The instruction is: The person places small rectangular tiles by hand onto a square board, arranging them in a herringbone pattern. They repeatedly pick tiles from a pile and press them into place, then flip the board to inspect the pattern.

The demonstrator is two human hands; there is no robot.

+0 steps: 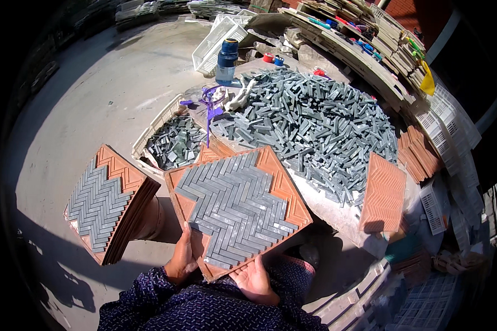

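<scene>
The tray [284, 190], an orange mould filled with grey strips in a herringbone, sits tilted in front of the person, its far corner reaching the edge of the table [337, 212]. To its left a stack [124, 212] of like trays, the top one also filled, stands just beside it with only a narrow gap between. To its right an empty tray [382, 193] leans at the table's edge, apart from it. Behind lies the heap [314, 118] of loose grey strips; a crate [168, 140] of strips stands between stack and heap. Open concrete floor [83, 99] spreads to the left.

Both forearms come up from the lower edge in dark patterned sleeves. The left hand [181, 259] grips the tray's near left edge, fingers curled under and thumb on the rim. The right hand [255, 280] lies palm up under the near corner, fingers loosely spread, bearing the tray from below.
</scene>
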